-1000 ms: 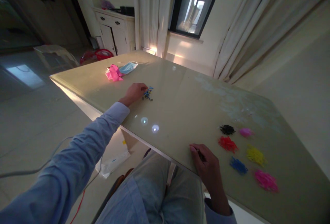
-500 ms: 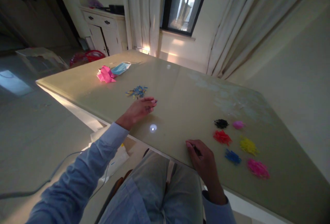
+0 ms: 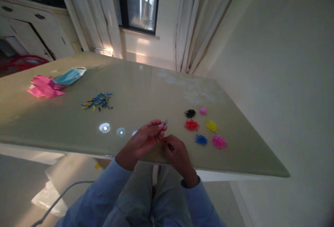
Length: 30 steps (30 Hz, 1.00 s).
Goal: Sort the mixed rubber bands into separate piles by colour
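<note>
My left hand (image 3: 144,138) is above the table near its front edge, thumb and fingertips pinched on a small blue rubber band (image 3: 166,122) whose loop sticks up. Close beside it, my right hand (image 3: 177,154) is closed with its fingers curled; whatever it grips is hidden. The fingertips of both hands almost meet. To the right lie sorted piles of small bands: black (image 3: 190,113), light pink (image 3: 203,110), red (image 3: 192,125), yellow (image 3: 211,126), blue (image 3: 201,139) and bright pink (image 3: 219,142). A mixed pile of bands (image 3: 98,101), mostly blue and yellow, lies to the left.
A crumpled pink sheet (image 3: 45,87) and a blue face mask (image 3: 70,76) lie at the table's far left. The table (image 3: 146,91) has its front edge just below my hands. Behind it are curtains (image 3: 194,28), a window and a white cabinet (image 3: 33,28).
My left hand has moved away from the mixed pile to beside my right hand, carrying the blue band. My view has turned to the right.
</note>
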### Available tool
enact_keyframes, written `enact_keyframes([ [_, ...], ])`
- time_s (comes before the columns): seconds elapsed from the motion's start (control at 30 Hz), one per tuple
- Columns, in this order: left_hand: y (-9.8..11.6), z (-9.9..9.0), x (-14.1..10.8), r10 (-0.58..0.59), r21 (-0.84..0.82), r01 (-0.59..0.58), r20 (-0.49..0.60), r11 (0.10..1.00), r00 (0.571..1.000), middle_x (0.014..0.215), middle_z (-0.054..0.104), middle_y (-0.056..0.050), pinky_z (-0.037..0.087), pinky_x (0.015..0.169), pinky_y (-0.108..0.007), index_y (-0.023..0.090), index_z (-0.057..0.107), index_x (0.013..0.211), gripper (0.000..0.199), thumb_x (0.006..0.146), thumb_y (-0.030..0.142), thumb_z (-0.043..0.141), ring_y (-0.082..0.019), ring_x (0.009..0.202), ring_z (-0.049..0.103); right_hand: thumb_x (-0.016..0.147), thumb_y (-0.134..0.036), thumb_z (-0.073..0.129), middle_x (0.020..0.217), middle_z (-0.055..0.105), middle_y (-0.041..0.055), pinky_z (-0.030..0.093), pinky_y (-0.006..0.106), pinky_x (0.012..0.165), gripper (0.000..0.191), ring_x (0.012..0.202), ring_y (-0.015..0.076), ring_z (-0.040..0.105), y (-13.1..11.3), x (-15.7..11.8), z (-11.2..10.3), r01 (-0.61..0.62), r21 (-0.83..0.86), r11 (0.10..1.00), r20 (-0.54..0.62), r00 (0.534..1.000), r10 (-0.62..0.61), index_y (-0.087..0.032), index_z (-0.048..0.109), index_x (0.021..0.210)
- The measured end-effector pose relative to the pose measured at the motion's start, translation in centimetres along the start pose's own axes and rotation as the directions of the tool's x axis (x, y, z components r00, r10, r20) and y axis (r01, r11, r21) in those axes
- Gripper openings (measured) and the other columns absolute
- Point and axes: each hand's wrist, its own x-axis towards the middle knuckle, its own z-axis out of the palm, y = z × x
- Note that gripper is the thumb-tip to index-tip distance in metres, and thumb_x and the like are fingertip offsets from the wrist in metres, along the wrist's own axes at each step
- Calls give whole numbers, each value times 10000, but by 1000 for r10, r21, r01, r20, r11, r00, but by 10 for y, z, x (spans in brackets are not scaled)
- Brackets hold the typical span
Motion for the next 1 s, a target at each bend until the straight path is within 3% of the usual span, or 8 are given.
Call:
enact_keyframes([
  [0.33,-19,26,-1,-11,153,-4,96,988,995,785,717,-18,558,558,-138,169,670,845,220,685,96,803,-115,703,711,898,-227,515,761,691,53,411,250,616,176,665,170,599,3,1,9,-63,-129,990,-34,998,59,-179,675,842],
  [0.43,-21,34,9,74,293,-114,144,949,987,771,723,-21,542,544,-158,169,663,838,263,649,172,845,-131,687,713,874,-194,550,776,710,78,414,266,641,154,706,193,631,0,3,11,-84,-246,966,18,996,91,-170,683,799],
  [0.57,-27,51,39,195,529,-321,280,786,940,727,716,-21,553,623,-204,154,669,792,194,666,179,815,-130,671,702,861,-176,564,847,733,78,432,265,682,134,770,196,657,-1,3,11,-38,-247,968,45,998,51,-170,696,879],
  [0.63,-33,61,57,145,610,-357,369,708,918,719,714,-28,549,632,-220,148,666,779,162,677,165,791,-126,655,691,865,-192,555,865,741,86,442,269,684,149,781,203,667,0,2,11,-52,-266,963,52,996,68,-170,701,885],
  [0.73,-47,73,82,-31,698,-354,474,622,880,733,718,-45,534,613,-229,142,653,771,141,681,156,760,-130,645,683,847,-202,564,890,752,114,461,288,683,161,799,231,684,3,1,12,-89,-299,950,81,990,118,-158,715,879],
  [0.83,-62,79,102,-170,770,-358,509,528,844,688,698,-28,522,601,-240,148,641,756,129,661,131,727,-125,596,657,819,-188,585,953,759,133,481,299,710,204,853,255,698,5,0,12,-81,-272,959,93,990,110,-146,729,958],
  [1.0,-73,83,116,-222,813,-443,545,378,809,670,694,-18,496,605,-241,159,638,742,124,636,106,673,-131,596,637,827,-186,585,1011,764,130,496,286,736,245,906,256,708,6,0,10,-90,-197,976,73,992,106,-147,736,1016],
])
